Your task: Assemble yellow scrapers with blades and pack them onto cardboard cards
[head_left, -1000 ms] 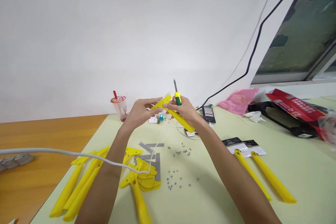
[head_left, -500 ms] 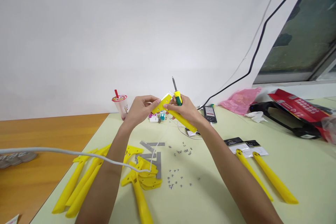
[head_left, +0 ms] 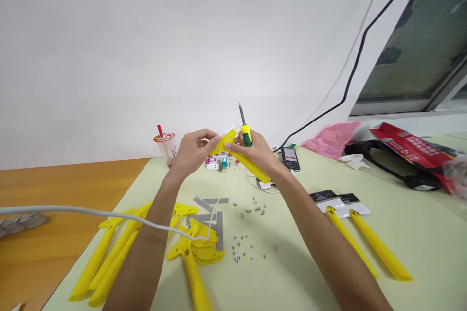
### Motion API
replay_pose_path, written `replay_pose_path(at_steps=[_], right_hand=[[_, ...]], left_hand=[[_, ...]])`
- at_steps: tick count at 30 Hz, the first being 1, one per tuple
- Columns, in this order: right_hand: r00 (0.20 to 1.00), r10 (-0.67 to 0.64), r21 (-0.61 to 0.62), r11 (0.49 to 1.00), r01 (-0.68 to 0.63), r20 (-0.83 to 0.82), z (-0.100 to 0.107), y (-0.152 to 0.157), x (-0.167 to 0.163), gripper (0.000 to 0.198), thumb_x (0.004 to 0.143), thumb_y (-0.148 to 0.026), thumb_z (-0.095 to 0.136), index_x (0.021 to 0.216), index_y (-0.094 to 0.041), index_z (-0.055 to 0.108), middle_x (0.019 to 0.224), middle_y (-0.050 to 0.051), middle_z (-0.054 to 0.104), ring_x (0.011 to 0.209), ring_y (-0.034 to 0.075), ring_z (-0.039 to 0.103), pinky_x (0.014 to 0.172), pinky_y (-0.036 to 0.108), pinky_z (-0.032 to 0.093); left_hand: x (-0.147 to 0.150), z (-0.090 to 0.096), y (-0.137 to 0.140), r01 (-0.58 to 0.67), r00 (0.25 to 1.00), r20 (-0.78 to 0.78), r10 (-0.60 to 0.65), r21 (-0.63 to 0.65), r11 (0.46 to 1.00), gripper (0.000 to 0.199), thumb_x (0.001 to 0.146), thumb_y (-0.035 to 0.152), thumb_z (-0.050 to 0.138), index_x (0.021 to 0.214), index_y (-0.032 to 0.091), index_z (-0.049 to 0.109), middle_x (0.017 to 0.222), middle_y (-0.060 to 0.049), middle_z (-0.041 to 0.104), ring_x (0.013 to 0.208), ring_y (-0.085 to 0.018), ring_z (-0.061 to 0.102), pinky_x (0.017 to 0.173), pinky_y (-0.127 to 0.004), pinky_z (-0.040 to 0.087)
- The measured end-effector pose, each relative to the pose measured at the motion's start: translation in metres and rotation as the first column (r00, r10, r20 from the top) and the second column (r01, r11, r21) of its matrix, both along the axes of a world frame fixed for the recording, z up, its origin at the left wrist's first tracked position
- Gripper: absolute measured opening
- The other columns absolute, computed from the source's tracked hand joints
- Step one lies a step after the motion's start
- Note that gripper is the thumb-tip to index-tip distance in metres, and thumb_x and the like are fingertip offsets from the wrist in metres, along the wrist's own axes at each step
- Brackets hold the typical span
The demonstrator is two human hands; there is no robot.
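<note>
Both my hands hold a yellow plastic scraper (head_left: 251,165) up above the far part of the table. My left hand (head_left: 197,149) pinches one end of its wide head. My right hand (head_left: 257,149) grips it where the head meets the handle, and also keeps a screwdriver (head_left: 246,134) with a green and yellow handle tucked in the fingers, its tip pointing up. A clear edge shows along the top of the scraper head. Below lie several small screws or nuts (head_left: 242,248), grey metal blades (head_left: 219,231) and yellow head plates (head_left: 207,254).
Several yellow scraper handles (head_left: 105,262) lie at the left, and two packaged scrapers (head_left: 381,245) at the right. A drink cup (head_left: 167,148), a phone (head_left: 290,158) and a pink bag (head_left: 332,139) stand or lie at the back. A white cable (head_left: 91,212) crosses the left foreground.
The view has shifted very slightly. Both hands keep their hold on the scraper, with the screwdriver still in my right hand.
</note>
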State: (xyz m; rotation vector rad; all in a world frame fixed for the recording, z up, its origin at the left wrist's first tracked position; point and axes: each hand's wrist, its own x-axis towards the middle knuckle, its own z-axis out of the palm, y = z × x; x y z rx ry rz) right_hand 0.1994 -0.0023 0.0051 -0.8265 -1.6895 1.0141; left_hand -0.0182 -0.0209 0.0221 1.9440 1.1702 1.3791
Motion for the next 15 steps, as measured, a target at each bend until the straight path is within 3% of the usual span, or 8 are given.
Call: replay_pose_path(at_steps=[15], right_hand=[[0.997,-0.023,-0.046,0.999,0.020,-0.067,0.0058,-0.0084,-0.0004,0.043,0.081,-0.045,0.089,0.092,-0.026,0.052,0.091,0.003,0.075,0.078,0.021,0.073,0.066,0.036,0.060]], left_hand=[[-0.0028,0.0046,-0.0054,0.015,1.000,0.011,-0.014,-0.015,1.000,0.038,0.089,0.056,0.083,0.099,0.020,0.085,0.099,-0.009,0.081,0.090,-0.024,0.076,0.066,-0.030,0.066]])
